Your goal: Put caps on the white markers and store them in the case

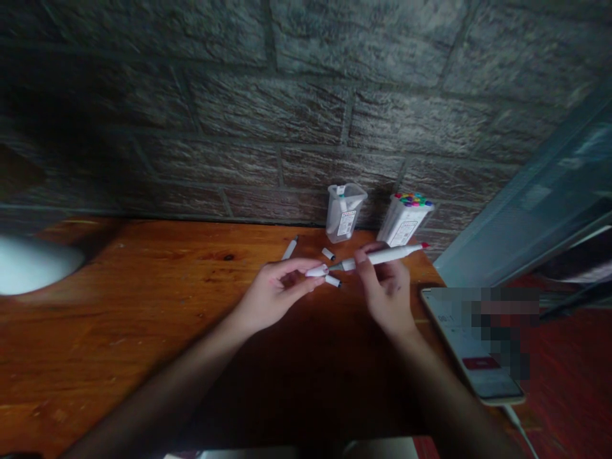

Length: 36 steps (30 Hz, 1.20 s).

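Observation:
My left hand (pixel 282 290) pinches a white marker cap (pixel 315 271) between thumb and fingers. In my right hand (pixel 385 287) is a white marker (pixel 389 254) with a red end pointing right. The marker's grey nib end reaches the mouth of the cap; whether the nib is inside, I cannot tell. Two loose white caps with dark ends lie close by: one cap (pixel 328 254) just behind my left fingertips, another cap (pixel 333 281) just in front of them. Farther back on the table lies another white marker (pixel 290 247), partly hidden by my left hand.
By the brick wall (pixel 306 115) stands a clear plastic holder (pixel 337 223) with a white marker in it. Right of it a second holder (pixel 404 226) is full of markers with coloured ends. A phone (pixel 459 338) with a cable lies at the wooden table's (pixel 143 306) right edge.

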{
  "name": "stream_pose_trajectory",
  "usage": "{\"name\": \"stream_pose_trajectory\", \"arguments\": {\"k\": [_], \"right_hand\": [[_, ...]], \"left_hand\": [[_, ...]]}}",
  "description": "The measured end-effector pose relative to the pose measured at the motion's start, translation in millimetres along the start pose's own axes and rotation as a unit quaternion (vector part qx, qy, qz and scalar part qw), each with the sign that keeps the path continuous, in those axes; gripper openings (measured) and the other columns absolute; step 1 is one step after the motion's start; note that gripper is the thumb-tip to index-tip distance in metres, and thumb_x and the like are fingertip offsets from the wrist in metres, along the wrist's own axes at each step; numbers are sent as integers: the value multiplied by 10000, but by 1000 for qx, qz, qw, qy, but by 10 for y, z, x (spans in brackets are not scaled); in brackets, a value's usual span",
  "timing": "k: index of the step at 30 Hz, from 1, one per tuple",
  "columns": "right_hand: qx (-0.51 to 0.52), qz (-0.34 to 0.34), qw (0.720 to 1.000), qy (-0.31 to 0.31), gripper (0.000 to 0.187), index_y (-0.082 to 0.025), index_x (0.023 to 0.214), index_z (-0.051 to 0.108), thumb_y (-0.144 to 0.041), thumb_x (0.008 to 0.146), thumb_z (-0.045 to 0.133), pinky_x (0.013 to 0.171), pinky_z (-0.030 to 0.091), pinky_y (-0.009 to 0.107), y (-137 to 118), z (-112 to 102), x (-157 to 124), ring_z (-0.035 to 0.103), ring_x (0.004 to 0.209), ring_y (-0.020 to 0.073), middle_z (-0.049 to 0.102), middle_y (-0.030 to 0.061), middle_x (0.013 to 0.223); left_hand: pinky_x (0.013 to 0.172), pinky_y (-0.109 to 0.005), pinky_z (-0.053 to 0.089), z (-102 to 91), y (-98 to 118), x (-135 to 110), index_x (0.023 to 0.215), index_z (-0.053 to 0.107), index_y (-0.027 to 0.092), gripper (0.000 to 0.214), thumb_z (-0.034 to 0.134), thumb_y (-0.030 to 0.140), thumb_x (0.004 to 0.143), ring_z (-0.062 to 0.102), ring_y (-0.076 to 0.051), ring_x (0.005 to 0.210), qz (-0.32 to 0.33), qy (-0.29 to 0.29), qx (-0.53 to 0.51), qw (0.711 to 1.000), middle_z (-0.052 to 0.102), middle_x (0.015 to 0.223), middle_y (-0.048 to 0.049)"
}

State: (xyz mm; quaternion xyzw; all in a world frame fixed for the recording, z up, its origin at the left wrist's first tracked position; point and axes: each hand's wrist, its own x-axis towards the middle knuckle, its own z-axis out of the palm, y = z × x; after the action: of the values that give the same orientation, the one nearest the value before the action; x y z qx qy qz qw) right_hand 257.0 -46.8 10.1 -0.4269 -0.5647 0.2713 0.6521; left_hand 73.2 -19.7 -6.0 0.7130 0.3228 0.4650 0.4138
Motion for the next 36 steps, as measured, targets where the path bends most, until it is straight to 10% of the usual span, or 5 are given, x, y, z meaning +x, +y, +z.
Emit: {"name": "stream_pose_trajectory", "arguments": {"k": [8,22,27,36], "right_hand": [[-13,68,991,-119,313,-161,782,684,-467,836,646,421,325,219,46,-25,28,432,450,73,575,-32,563],[62,142,987,-47,410,-159,553,654,-495,786,680,402,252,234,166,4,32,345,368,64,509,-28,422],[130,185,974,-30,383,-148,734,722,-524,782,671,368,213,225,158,72,21,321,360,44,629,4,558],[164,228,959,-36,385,-161,640,602,-515,715,734,384,199,209,135,78,66,287,387,38,604,-20,561]], "left_hand": [[554,-195,474,16,-23,-25,1036,731,184,232,700,271,824,615,-106,607,33,-2,100,994,756,846,-29],[562,-203,426,45,72,-52,925,710,185,153,729,273,800,532,-93,583,118,77,159,977,649,704,9],[586,-210,432,42,36,-54,1013,711,194,184,696,224,832,533,-94,623,159,91,170,968,621,740,2],[646,-233,485,42,65,-63,1231,638,181,346,598,180,888,582,-111,680,174,36,146,973,626,816,-27]]}}
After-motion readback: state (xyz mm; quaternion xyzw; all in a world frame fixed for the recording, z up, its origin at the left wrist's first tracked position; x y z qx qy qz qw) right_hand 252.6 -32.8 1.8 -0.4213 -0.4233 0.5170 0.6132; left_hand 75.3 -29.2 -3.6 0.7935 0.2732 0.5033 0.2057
